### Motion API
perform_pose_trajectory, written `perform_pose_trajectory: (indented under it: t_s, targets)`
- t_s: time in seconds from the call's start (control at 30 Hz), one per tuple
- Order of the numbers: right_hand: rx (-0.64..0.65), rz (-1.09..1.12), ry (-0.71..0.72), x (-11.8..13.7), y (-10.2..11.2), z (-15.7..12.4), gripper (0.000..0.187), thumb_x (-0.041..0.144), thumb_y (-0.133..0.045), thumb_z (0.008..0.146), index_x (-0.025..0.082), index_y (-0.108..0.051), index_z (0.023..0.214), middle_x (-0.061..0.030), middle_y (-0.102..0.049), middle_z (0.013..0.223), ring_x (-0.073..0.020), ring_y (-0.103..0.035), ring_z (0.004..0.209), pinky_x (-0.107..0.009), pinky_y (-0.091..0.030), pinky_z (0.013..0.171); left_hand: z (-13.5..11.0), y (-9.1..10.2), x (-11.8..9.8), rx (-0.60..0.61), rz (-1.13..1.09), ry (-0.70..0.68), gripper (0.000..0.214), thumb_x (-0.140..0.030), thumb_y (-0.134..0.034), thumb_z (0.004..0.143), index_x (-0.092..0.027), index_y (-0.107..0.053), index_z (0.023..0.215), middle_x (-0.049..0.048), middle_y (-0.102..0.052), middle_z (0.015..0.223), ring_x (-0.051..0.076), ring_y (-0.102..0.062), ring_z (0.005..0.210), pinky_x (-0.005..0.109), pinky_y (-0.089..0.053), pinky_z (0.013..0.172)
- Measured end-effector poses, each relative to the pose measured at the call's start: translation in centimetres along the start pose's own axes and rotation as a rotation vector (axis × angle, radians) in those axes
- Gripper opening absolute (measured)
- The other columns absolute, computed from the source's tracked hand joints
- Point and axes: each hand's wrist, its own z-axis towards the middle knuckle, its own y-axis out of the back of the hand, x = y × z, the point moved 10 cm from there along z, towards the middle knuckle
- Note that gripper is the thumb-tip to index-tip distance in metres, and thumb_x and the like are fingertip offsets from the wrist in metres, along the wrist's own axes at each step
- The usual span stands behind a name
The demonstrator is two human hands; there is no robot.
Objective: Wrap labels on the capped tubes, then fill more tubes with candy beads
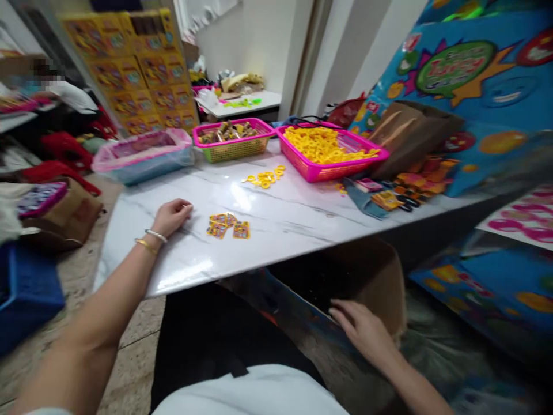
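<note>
My left hand rests on the white marbled table with its fingers curled together; what they hold, if anything, I cannot make out. To its right lie several small yellow printed cards. Behind the cards is a loose group of yellow ring-shaped pieces. My right hand is below the table edge, at the rim of an open cardboard box with a dark inside. Its fingers are stretched out, and nothing shows in them.
A pink basket of yellow pieces, another with brown-and-yellow pieces and a plastic-lined bin line the back. At right stand a paper bag and a large blue printed box. A person sits far left.
</note>
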Motion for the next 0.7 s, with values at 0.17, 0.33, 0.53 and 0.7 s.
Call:
perform_pose_trajectory:
  t_s: [0.17, 0.33, 0.53, 0.7]
  targets:
    - [-0.024, 0.183, 0.246, 8.9, -1.4, 1.6, 0.018, 0.035, -0.060, 0.088, 0.032, -0.075, 0.098, -0.0067, -0.077, 0.092, -0.0282, -0.074, 0.085, -0.042, -0.064, 0.072, -1.0, -0.7, -2.5, 0.055, 0.107, -0.224, 0.034, -0.042, -0.065, 0.079, -0.015, -0.068, 0.098, 0.0017, -0.065, 0.076, 0.010, -0.050, 0.061, 0.024, -0.042, 0.061]
    - [-0.110, 0.267, 0.351, 16.4, 4.5, 9.0, 0.019, 0.029, -0.060, 0.090, 0.030, -0.072, 0.105, -0.0060, -0.074, 0.094, -0.0242, -0.071, 0.086, -0.038, -0.060, 0.074, -2.7, -2.6, -4.9, 0.196, 0.118, -0.389, 0.037, -0.042, -0.068, 0.078, -0.016, -0.069, 0.105, 0.0038, -0.066, 0.089, 0.011, -0.052, 0.067, 0.025, -0.045, 0.067]
    - [-0.002, 0.226, 0.264, 20.5, 2.5, 21.7, 0.024, 0.033, -0.058, 0.091, 0.021, -0.070, 0.108, -0.0085, -0.069, 0.102, -0.0195, -0.068, 0.084, -0.033, -0.057, 0.075, -3.0, -2.9, -5.4, 0.201, 0.184, -0.490, 0.045, -0.046, -0.064, 0.084, -0.014, -0.066, 0.115, 0.0093, -0.063, 0.101, 0.016, -0.057, 0.079, 0.029, -0.047, 0.074]
    - [0.281, -0.031, 0.255, 22.2, -3.6, 26.0, 0.015, 0.026, -0.071, 0.079, 0.018, -0.071, 0.091, -0.0090, -0.066, 0.098, -0.0211, -0.064, 0.090, -0.032, -0.050, 0.080, -1.9, -2.0, -3.5, 0.125, 0.182, -0.430, 0.036, -0.041, -0.065, 0.084, -0.014, -0.068, 0.107, 0.0081, -0.064, 0.095, 0.016, -0.058, 0.078, 0.029, -0.047, 0.076]
